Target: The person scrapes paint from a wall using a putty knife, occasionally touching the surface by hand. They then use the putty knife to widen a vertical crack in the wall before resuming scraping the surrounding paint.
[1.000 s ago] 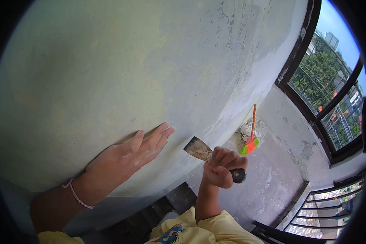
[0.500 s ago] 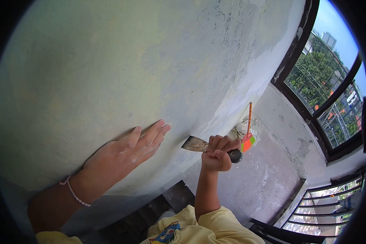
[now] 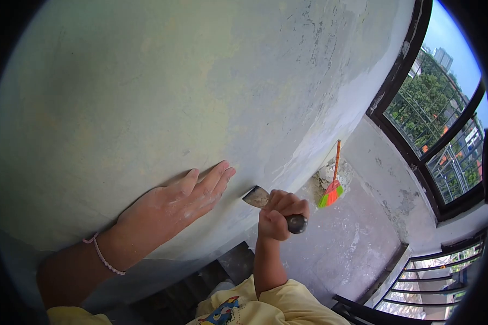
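My left hand (image 3: 173,203) lies against the pale, patchy wall (image 3: 146,97), its fingers stretched out and dusted with white powder. A braided bracelet (image 3: 104,259) circles that wrist. To its right, my right hand (image 3: 279,215) is wrapped round the dark handle of a putty knife (image 3: 256,197). The blade points left, its dark edge right at the wall surface, a short way from my left fingertips. The rounded handle end sticks out below my right fist.
A broom (image 3: 332,192) with an orange and green head leans in the far corner by crumbled plaster. Dusty grey floor (image 3: 347,244) stretches below. Dark-framed windows (image 3: 417,157) stand at right, with a barred railing (image 3: 423,290) lower right. Dark steps (image 3: 200,284) descend at the bottom.
My right hand and the putty knife have moved a little left and down, with the blade turned more downward. My left hand stays flat on the wall. The view has shifted slightly.
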### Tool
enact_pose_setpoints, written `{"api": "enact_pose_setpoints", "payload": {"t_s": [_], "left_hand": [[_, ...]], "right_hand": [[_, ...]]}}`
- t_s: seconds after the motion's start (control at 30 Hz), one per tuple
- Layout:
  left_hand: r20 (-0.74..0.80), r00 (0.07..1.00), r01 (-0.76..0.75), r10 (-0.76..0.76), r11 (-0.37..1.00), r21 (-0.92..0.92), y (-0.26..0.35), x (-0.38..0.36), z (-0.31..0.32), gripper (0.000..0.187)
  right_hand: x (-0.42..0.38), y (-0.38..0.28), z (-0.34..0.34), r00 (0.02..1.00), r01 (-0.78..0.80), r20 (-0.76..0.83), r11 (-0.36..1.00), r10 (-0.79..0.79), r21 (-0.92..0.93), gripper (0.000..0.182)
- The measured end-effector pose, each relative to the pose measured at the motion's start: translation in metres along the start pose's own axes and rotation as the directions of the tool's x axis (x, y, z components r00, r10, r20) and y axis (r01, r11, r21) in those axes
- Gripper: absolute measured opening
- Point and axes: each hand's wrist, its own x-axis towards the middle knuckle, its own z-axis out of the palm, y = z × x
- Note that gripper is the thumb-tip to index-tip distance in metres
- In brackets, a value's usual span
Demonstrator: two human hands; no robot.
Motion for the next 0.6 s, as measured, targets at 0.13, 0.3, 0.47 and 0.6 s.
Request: {"api": "enact_pose_setpoints", "payload": {"t_s": [0.13, 0.3, 0.47, 0.6], "left_hand": [[-0.006, 1.0, 0.017, -0.017, 1.0, 0.003, 0.0, 0.0, 0.0, 0.048], [0.013, 1.0, -0.009, 0.009, 1.0, -0.021, 0.0, -0.002, 0.0, 0.047], [0.004, 1.0, 0.011, -0.011, 1.0, -0.022, -0.002, -0.001, 0.0, 0.047], [0.006, 1.0, -0.003, 0.003, 1.0, -0.03, 0.001, -0.003, -0.001, 0.046]], "right_hand": [[0.003, -0.004, 0.0, 1.0, 0.011, 0.029, 1.0, -0.011, 0.0, 0.022], [-0.004, -0.007, 0.004, 0.996, 0.059, 0.06, 0.998, -0.059, -0.002, 0.025], [-0.001, -0.016, 0.0, 0.998, 0.06, 0.007, 0.993, -0.061, 0.098, 0.023], [-0.007, 0.006, -0.001, 0.998, 0.053, 0.044, 0.995, -0.049, -0.087, 0.024]]}}
